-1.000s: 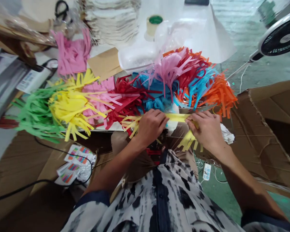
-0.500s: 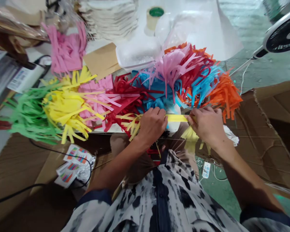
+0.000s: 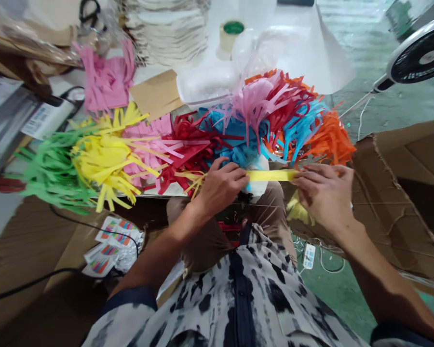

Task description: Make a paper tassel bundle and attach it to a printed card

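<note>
A yellow fringed paper strip stretches level between my two hands at the table's near edge. My left hand is closed on its left part, where yellow fringe sticks out to the left. My right hand pinches its right end, and more yellow fringe hangs below that hand. Just beyond the strip lie heaps of fringed paper: blue, red, pink and orange.
Green and yellow fringe piles lie at the left, pink sheets behind them. A tape roll and white tray stand farther back. A cardboard box is at the right, a fan above it.
My right hand has slid to the right along the yellow strip, so a longer stretch of it shows between the hands. My left hand has stayed in place.
</note>
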The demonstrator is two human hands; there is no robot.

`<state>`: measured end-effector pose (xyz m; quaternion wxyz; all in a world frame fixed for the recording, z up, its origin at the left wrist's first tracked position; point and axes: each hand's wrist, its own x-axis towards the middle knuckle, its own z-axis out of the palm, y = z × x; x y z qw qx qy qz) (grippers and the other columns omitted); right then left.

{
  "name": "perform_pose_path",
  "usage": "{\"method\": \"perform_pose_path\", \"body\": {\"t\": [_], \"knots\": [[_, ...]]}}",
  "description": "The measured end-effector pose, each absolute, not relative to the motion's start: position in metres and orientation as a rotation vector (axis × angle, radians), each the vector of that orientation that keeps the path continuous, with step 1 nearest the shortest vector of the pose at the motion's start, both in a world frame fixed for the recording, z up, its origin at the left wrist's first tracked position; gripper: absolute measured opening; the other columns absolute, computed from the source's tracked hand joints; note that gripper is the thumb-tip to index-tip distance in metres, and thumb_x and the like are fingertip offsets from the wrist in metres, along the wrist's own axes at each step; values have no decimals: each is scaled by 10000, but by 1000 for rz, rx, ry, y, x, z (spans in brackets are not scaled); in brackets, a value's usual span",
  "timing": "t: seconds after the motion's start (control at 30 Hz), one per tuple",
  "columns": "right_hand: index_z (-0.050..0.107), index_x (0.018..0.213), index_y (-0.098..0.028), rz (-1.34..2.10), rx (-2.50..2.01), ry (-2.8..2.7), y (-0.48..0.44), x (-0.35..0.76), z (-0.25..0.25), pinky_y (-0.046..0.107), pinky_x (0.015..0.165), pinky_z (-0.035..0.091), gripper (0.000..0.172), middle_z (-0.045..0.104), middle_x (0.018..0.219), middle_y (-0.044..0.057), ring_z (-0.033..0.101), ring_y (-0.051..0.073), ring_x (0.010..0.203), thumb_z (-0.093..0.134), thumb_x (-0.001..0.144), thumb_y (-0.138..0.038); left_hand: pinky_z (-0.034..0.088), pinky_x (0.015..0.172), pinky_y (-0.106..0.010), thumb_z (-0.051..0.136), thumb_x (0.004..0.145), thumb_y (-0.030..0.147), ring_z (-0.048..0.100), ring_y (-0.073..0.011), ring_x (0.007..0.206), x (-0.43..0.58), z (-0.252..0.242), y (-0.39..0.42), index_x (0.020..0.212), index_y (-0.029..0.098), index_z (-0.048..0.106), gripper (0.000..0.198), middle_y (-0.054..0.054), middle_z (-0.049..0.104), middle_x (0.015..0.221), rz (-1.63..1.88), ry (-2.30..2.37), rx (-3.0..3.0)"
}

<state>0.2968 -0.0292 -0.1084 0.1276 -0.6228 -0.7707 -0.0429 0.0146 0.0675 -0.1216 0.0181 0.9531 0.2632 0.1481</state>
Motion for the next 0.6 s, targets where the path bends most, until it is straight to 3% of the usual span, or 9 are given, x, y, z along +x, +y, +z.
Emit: {"method": "perform_pose_path", "body": {"t": [0.07, 0.13, 0.3, 0.47, 0.6], "knots": [[743, 865, -274, -192, -1880, -2096, -33, 300, -103, 570, 1032, 284, 228, 830, 1028, 50, 653, 344, 1184, 551, 950, -186, 372, 1190, -548, 562, 1016, 143, 679, -251, 1116, 13, -118, 67, 1081, 244, 773, 243, -50, 804, 1116, 457, 816, 2964], [741, 866, -271, -237, -1904, -2025, -32, 291, -100, 558, 1030, 288, 207, 826, 1003, 57, 655, 341, 1156, 560, 931, -195, 374, 1189, -553, 560, 1010, 163, 674, -266, 1111, 17, -115, 67, 1035, 217, 764, 212, -71, 793, 1089, 449, 812, 2983], [742, 1103, -244, -200, -1748, -2317, -16, 259, -108, 497, 977, 301, 231, 808, 1139, 59, 624, 305, 1120, 548, 977, -230, 454, 1027, -511, 521, 1049, 207, 663, -283, 1046, 34, -111, 67, 1025, 184, 741, 223, -104, 764, 1029, 431, 805, 3016], [732, 1017, -231, -270, -1744, -2417, -6, 261, -118, 470, 938, 294, 265, 796, 1019, 65, 613, 282, 1023, 471, 1066, -223, 470, 864, -436, 575, 1046, 240, 644, -282, 1028, 50, -122, 69, 1044, 177, 747, 183, -112, 745, 1042, 461, 785, 3003], [723, 1164, -197, -291, -1729, -2362, -9, 261, -119, 473, 948, 303, 265, 767, 1212, 109, 609, 306, 1101, 501, 1083, -317, 448, 770, -398, 577, 1041, 182, 628, -266, 969, 56, -132, 72, 1058, 170, 736, 160, -107, 723, 1019, 473, 801, 3017]]}}
